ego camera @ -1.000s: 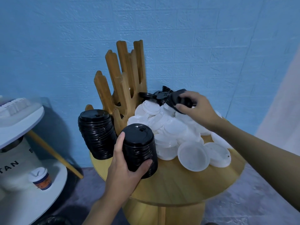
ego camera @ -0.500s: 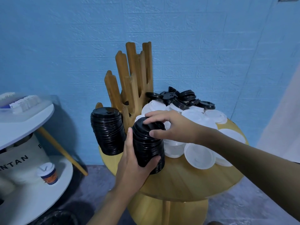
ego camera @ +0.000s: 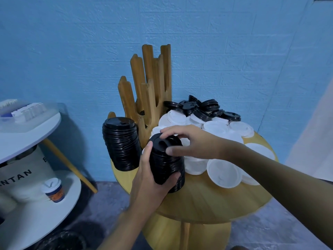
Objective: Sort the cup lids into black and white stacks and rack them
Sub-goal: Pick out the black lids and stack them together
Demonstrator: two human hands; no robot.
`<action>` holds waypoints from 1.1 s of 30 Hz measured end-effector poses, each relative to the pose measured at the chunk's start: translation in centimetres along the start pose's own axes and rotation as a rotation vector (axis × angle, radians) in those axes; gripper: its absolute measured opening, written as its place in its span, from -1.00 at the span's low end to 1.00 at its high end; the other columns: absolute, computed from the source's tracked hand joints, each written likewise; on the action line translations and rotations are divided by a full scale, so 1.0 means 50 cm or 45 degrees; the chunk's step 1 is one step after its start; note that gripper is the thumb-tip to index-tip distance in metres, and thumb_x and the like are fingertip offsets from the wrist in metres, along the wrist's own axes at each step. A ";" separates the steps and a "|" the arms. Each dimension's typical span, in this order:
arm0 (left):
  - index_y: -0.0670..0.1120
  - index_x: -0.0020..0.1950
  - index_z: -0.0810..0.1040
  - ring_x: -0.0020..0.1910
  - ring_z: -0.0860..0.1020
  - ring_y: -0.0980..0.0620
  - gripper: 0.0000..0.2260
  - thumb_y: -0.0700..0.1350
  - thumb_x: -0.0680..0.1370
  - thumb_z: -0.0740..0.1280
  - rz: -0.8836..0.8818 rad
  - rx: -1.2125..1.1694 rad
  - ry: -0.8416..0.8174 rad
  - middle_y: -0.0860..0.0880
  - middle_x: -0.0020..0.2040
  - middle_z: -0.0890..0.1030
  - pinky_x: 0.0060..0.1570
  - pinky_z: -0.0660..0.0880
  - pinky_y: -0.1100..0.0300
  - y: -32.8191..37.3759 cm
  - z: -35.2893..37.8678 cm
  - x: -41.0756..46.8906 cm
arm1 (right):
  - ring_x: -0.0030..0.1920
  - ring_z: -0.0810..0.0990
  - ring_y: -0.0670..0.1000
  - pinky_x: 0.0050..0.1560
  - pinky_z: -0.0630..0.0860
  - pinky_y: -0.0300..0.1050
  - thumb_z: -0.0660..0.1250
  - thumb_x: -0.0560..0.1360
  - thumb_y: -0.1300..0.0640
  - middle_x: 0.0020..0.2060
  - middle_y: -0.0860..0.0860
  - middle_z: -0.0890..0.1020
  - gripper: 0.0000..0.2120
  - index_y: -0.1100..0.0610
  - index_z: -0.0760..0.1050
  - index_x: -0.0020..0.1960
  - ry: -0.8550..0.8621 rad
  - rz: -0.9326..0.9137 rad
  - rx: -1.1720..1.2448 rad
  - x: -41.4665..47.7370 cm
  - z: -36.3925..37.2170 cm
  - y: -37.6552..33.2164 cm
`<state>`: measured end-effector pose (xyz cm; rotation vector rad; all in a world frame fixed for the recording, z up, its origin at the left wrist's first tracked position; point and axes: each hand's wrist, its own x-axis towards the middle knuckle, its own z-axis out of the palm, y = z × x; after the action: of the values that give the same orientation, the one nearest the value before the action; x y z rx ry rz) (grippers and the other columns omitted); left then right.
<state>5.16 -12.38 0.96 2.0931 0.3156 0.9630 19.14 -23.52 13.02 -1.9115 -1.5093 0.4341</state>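
While the left hand (ego camera: 151, 179) wraps curled fingers round the black stack (ego camera: 167, 166) at the tabletop's (ego camera: 207, 201) near left | right hand (ego camera: 191, 141) pinches its top lid (ego camera: 164, 141), thumb against fingers | advice: seat lid squarely, press evenly, hold stack upright.

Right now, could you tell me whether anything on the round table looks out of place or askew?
Loose black lids lie jumbled atop the white lids at the back, unsorted; nothing looks spilled or broken.
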 end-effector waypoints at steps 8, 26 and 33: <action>0.50 0.45 -0.16 0.51 0.29 0.12 -0.10 0.36 0.34 0.41 -0.014 -0.017 -0.014 0.11 0.56 0.25 0.37 0.41 -0.01 -0.005 0.002 -0.002 | 0.25 0.48 0.03 0.30 0.43 0.06 0.41 0.51 -0.06 0.25 0.05 0.52 -0.47 0.14 0.38 0.37 0.744 0.494 -0.067 0.075 -0.084 0.204; 0.55 0.42 -0.18 0.48 0.31 0.16 -0.08 0.35 0.30 0.41 -0.006 0.007 -0.021 0.15 0.54 0.26 0.35 0.38 0.09 -0.019 0.006 0.003 | -0.29 0.67 0.21 0.06 0.55 0.28 0.45 0.19 -0.21 -0.29 0.05 0.64 -0.60 -0.10 0.27 -0.23 0.803 0.720 -0.015 0.172 -0.124 0.360; 0.57 0.40 -0.20 0.48 0.31 0.15 -0.09 0.38 0.30 0.40 -0.016 0.016 -0.033 0.15 0.54 0.26 0.35 0.38 0.08 -0.015 0.004 0.002 | -0.28 0.54 0.04 -0.18 0.51 0.02 0.52 0.36 -0.04 -0.10 0.06 0.55 -0.60 0.05 0.40 0.06 0.920 0.554 -0.046 0.157 -0.123 0.321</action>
<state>5.46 -11.95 0.39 2.1106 0.3220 0.9279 36.93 -19.76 7.84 -2.1022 -0.6413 -0.1133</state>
